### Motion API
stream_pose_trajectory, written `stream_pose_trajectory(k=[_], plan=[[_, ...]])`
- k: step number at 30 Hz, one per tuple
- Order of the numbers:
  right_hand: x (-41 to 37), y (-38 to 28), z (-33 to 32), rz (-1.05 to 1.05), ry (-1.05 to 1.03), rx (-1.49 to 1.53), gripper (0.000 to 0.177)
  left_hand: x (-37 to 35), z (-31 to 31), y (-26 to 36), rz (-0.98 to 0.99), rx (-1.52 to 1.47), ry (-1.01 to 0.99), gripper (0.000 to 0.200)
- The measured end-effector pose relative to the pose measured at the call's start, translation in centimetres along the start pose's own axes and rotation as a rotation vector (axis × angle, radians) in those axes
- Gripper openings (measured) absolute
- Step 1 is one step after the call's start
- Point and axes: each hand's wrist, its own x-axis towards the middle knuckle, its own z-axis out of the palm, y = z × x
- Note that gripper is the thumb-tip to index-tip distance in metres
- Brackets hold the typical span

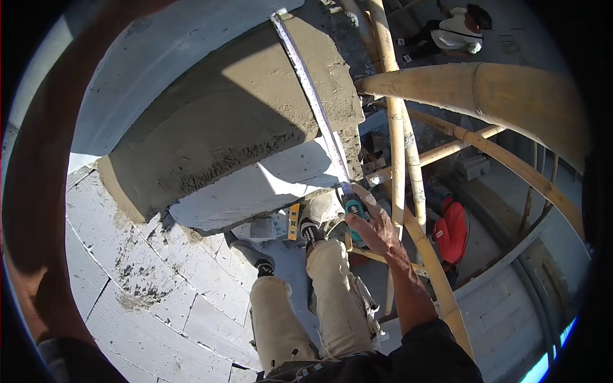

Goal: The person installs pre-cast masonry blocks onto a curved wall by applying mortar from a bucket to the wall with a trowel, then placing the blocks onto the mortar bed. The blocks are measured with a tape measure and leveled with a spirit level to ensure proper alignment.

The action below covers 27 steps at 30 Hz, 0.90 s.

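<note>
My right hand (375,223) is closed round the teal case of a tape measure (354,205). From it the tape blade (311,92) stretches up across a smooth patch of grey mortar (211,96), its far end near the pale panel (153,57). Below the mortar's rough edge shows a white block face (255,185). My left arm (41,191) reaches up the left side and out past the top edge, with the hand out of sight. A small yellow spirit level (294,221) stands near my feet.
Bamboo scaffold poles (397,147) rise on the right, one thick pole (466,89) crossing close by. A white block wall (153,313) lies at left. Below are a person in a white top (456,32) and one in red (451,233).
</note>
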Motion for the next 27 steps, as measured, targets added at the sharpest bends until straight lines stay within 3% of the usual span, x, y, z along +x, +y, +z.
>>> stream_pose_trajectory(k=[6, 9, 11, 15, 18, 20, 27], plan=[[-0.2, -0.4, 0.1, -0.027, -0.005, -0.061, 0.071, -0.1, -1.0, 1.5, -0.151, -0.038, -0.077, 0.094], [0.0, -0.3, 0.5, -0.090, 0.043, -0.161, 0.069, 0.1, -1.2, 0.9, -0.107, -0.042, -0.072, 0.093], [-0.3, -1.6, 0.8, 0.033, 0.036, -0.212, 0.068, -0.3, -1.5, 1.1, -0.123, -0.087, -0.077, 0.092], [-0.2, -0.5, 1.4, 0.002, 0.045, -0.087, 0.067, -0.6, -1.6, 0.4, -0.094, -0.072, -0.082, 0.090], [-0.3, -1.1, 1.8, 0.043, 0.092, -0.253, 0.071, -1.3, -2.0, 0.1, -0.090, -0.056, -0.099, 0.089], [-0.3, -0.7, 1.8, -0.015, 0.119, -0.287, 0.075, -2.0, -2.6, 0.5, -0.171, -0.055, -0.133, 0.090], [-1.1, -2.9, 2.2, 0.089, 0.130, -0.336, 0.073, -4.2, -3.1, 0.5, -0.386, 0.082, -0.169, 0.098]])
